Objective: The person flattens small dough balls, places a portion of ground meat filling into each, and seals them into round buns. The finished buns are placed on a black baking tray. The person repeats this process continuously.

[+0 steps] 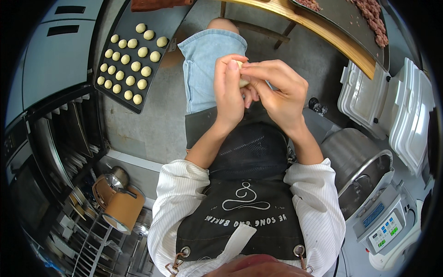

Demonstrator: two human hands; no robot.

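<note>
Both hands are together above a lap in light-blue denim (216, 69). My left hand (229, 91) cups a small piece of pale dough (244, 82), its thumb against the upper part. My right hand (282, 88) pinches the same dough between thumb and fingertips. Most of the dough is hidden by the fingers, and whether it holds a filling cannot be seen. Off to the left, a dark baking tray (136, 106) carries several rows of round, pale dough balls (130, 80), graded from smaller at left to larger at right.
At upper right, a metal tray (349, 26) with minced meat (373, 22) rests on a wooden table (311, 29). White lidded bins (367, 97), a steel pot (353, 155) and a device with a digital panel (385, 233) stand at right. A tray rack (65, 135) is at left.
</note>
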